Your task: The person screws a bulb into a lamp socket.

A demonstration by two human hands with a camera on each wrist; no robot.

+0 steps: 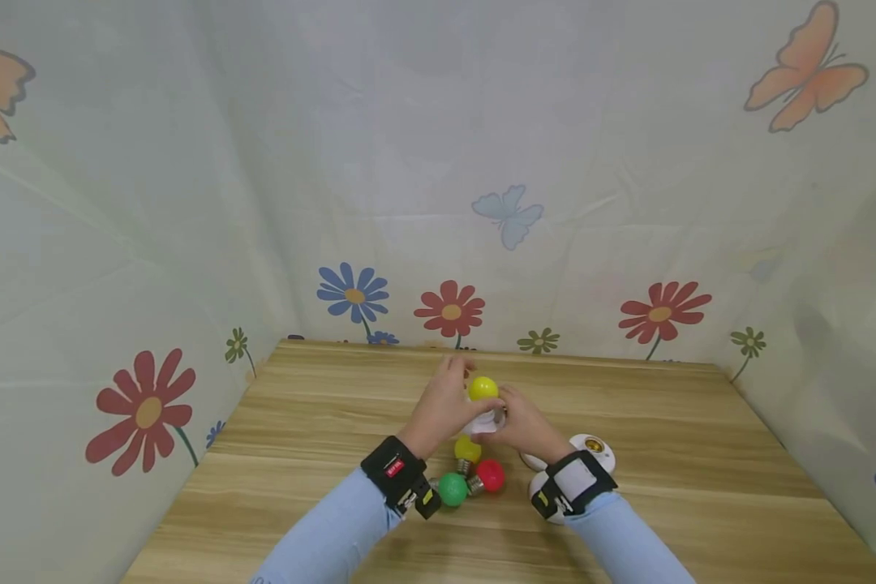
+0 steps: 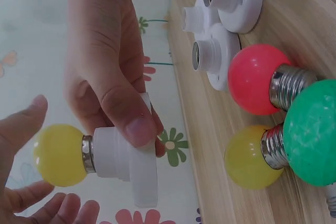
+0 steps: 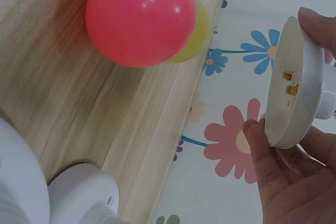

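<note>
My right hand [image 1: 521, 423] grips a white lamp holder [image 2: 143, 166] by its round base, thumb on one side and fingers on the other. A yellow bulb [image 2: 60, 155] sits in its socket, with part of the metal screw base showing. Around this bulb, my left hand [image 2: 21, 171] has its thumb and fingers spread, fingertips close to the glass. In the right wrist view the hollow underside of the lamp holder [image 3: 291, 87] shows brass terminals; the bulb is out of sight there. Both hands are above the wooden table [image 1: 321, 405].
Below the hands lie a red bulb [image 1: 491, 475], a green bulb [image 1: 453, 490] and another yellow bulb [image 1: 467, 448], close together. More white lamp holders [image 2: 247, 3] stand on the table by my right forearm. A flowered cloth [image 1: 409, 162] hangs behind the table.
</note>
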